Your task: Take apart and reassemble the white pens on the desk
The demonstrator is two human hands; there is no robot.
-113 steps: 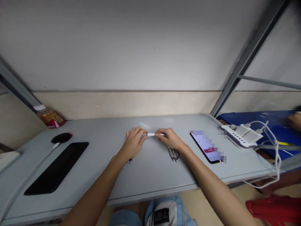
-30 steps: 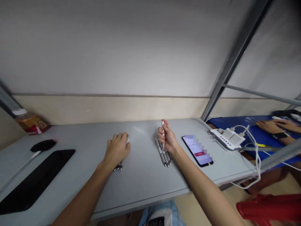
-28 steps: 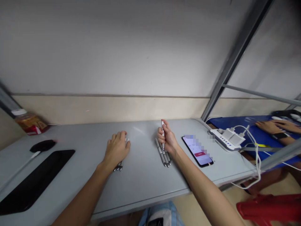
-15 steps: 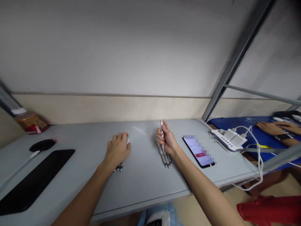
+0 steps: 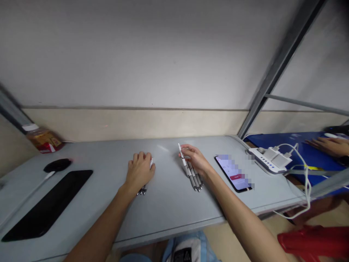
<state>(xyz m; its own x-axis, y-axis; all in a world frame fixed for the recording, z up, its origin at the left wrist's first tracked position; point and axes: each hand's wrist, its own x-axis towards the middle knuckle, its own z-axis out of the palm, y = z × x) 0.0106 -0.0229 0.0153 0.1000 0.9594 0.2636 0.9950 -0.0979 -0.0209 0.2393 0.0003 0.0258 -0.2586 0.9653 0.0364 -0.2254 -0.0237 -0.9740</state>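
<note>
My right hand pinches a white pen between thumb and fingers, its upper end tilted to the left. Right under it, several white pens with grey grips lie side by side on the grey desk, tips towards me. To the left, my left hand is curled over another bunch of pens on the desk. Only their grey tips and one white end by the thumb show; the palm hides the rest.
A lit phone lies right of the pens, near a white power strip with plugs and cables. At left are a dark slab, a black mouse-shaped object and a jar. Another person's hand rests on a blue surface.
My right hand's grip has loosened from a fist to a fingertip hold, and the pen in it now tilts left, lower over the bunch. My left hand stays over its pens. The view shifted slightly.
</note>
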